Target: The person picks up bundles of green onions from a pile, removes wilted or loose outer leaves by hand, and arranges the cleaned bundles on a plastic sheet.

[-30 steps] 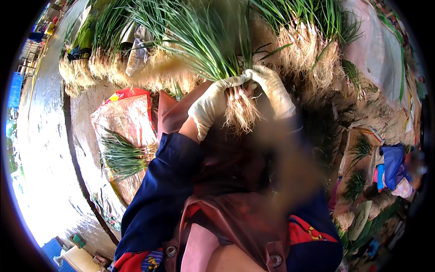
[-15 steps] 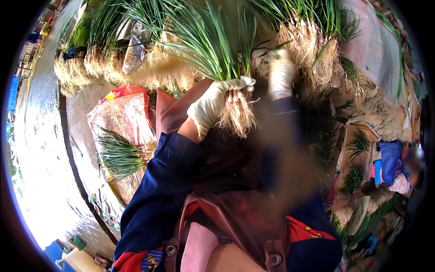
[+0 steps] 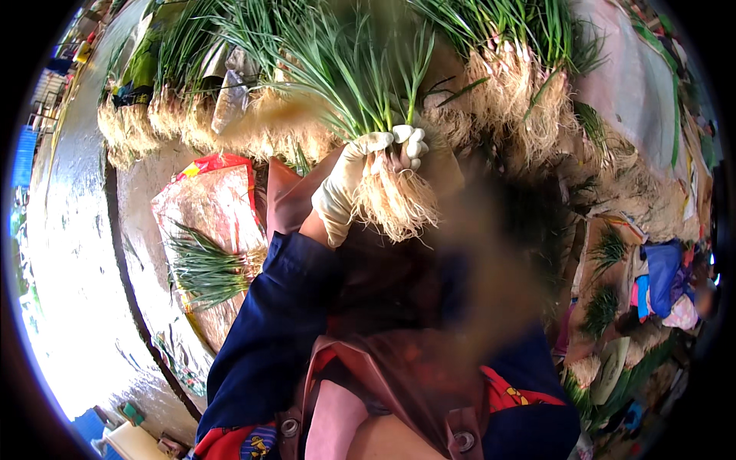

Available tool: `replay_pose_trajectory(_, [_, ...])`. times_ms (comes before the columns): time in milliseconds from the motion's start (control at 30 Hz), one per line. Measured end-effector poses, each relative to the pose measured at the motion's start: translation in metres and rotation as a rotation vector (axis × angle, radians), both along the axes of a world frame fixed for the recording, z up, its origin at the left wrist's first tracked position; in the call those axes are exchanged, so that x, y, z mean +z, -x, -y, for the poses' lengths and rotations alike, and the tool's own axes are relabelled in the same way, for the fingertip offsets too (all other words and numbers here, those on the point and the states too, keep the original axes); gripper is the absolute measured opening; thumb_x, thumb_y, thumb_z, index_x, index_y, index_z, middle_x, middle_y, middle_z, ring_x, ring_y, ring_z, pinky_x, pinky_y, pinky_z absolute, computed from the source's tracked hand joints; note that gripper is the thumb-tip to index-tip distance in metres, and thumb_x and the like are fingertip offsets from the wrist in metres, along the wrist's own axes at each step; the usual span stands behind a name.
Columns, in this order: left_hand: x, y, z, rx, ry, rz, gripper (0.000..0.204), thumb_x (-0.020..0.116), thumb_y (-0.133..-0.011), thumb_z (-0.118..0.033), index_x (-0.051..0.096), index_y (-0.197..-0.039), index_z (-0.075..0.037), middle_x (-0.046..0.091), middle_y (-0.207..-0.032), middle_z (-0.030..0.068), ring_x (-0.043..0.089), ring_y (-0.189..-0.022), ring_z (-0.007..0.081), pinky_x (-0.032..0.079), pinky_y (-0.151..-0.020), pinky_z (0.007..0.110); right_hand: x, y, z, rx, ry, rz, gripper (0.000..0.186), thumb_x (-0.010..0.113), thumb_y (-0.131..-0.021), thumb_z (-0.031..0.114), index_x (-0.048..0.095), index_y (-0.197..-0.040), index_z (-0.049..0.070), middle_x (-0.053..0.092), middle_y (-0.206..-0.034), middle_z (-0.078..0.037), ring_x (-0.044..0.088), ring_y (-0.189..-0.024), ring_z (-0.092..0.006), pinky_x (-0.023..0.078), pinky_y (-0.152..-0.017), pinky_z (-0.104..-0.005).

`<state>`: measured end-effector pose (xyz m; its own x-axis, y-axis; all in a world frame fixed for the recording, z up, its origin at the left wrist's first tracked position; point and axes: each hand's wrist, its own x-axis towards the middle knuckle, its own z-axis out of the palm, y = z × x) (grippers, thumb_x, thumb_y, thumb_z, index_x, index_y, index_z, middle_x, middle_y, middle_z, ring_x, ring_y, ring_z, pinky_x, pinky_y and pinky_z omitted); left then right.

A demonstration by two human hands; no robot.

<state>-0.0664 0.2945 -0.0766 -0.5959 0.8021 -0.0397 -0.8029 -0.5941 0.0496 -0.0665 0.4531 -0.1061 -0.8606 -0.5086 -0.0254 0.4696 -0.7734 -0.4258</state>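
My left hand, in a whitish glove, is closed around a bunch of spring onions. The green leaves fan upward and away from me, while the pale, stringy roots hang below the fingers. Close against the right side of this bunch is my right hand, also gloved, showing only as a pale blur. A brownish smear across the view hides its fingers and most of that forearm, so its grip cannot be made out.
Rooted bunches stand in a row at the far left, with a larger pile at the far right. A smaller bunch lies on a red-edged plastic sack to my left. Cloths and bags lie at the right.
My right hand has come from the pile at the far right to the held bunch. The bunch's root cluster looks fuller, and my left hand still grips it.
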Motion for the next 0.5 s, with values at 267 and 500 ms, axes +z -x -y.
replay_pose_trajectory(267, [0.006, -0.003, 0.012, 0.006, 0.068, -0.037, 0.035, 0.056, -0.084, -0.012, 0.054, -0.114, 0.006, 0.058, -0.112, 0.0194, 0.06, -0.093, 0.0271, 0.048, -0.085, 0.038, 0.009, 0.0, 0.02, 0.014, 0.328, 0.034, 0.028, 0.049, -0.094, 0.018, 0.052, -0.118, 0.005, 0.057, -0.078, 0.0, 0.053, -0.057, -0.0088, 0.047, -0.048, -0.0268])
replay_pose_trajectory(500, [0.0, -0.007, 0.022, 0.075, 0.109, 0.041, 0.035, 0.056, -0.085, -0.011, 0.051, -0.116, 0.006, 0.061, -0.107, 0.018, 0.061, -0.09, 0.0253, 0.05, -0.082, 0.036, 0.029, 0.009, 0.034, -0.48, -0.669, -0.08, 0.023, 0.053, -0.09, 0.005, 0.056, -0.112, 0.004, 0.062, -0.078, -0.003, 0.056, -0.055, -0.0091, 0.048, -0.044, -0.0206])
